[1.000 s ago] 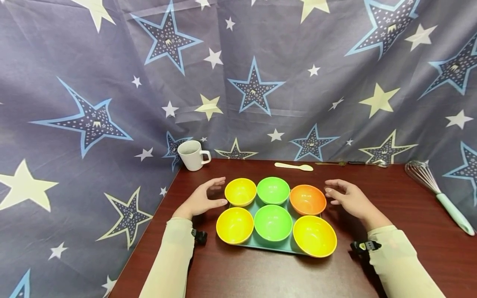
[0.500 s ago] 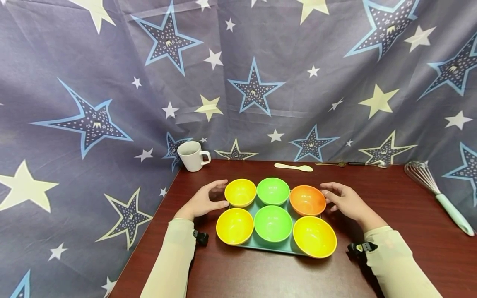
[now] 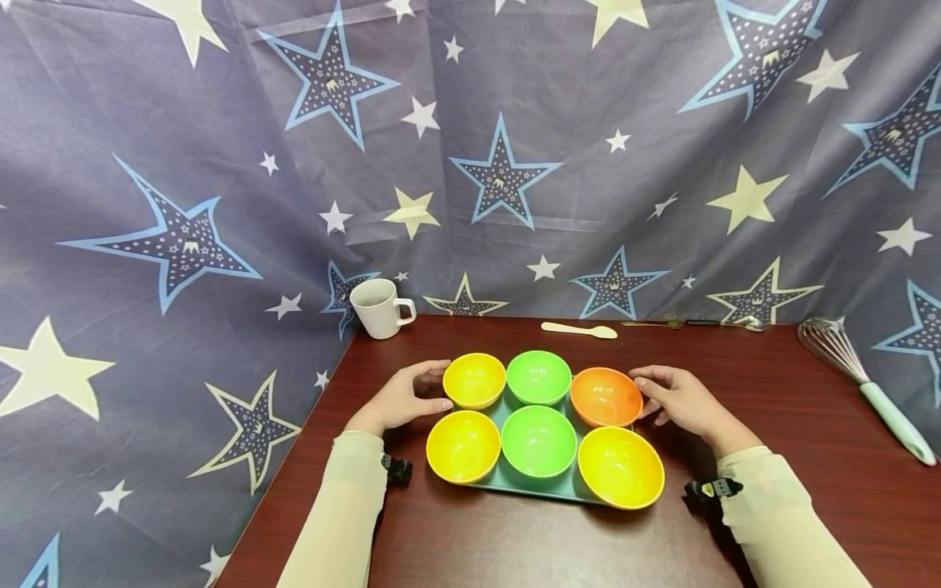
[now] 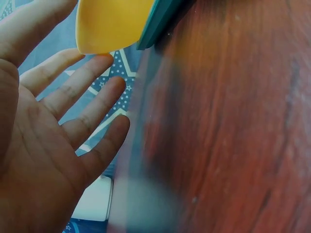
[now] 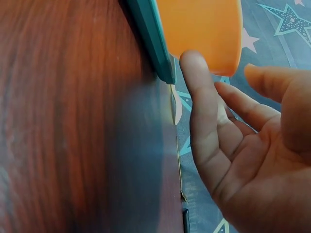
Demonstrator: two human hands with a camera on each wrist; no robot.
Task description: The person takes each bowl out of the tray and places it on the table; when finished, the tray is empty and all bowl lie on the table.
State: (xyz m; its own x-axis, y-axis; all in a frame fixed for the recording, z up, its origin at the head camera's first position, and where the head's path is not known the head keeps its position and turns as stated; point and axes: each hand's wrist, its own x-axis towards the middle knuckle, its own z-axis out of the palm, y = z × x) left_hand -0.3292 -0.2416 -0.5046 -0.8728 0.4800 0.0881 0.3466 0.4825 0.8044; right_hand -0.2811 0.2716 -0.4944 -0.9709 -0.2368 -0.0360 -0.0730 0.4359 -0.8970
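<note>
A teal tray (image 3: pixel 506 475) on the table bears two rows of bowls. The back row runs from a yellow bowl (image 3: pixel 474 380) through a green bowl (image 3: pixel 540 377) to an orange bowl (image 3: pixel 606 397); yellow, green and yellow bowls make up the front row. At the left, my left hand (image 3: pixel 397 398) has its fingers spread, fingertips right at the back yellow bowl's side in the left wrist view. Opposite, my right hand (image 3: pixel 680 402) has loosely bent fingers, with fingertips right at the orange bowl's side. Neither hand grips a bowl.
A white mug (image 3: pixel 379 309) stands at the back left corner. Along the back edge lie a cream spoon (image 3: pixel 579 329) and thin dark-handled utensils (image 3: pixel 724 323). At the far right is a whisk (image 3: pixel 867 384) with a pale green handle. A star-patterned cloth hangs behind and at the sides.
My right hand has moved left, up to the orange bowl, which has shifted very slightly. My left hand has edged right toward the back yellow bowl. The tray stays put.
</note>
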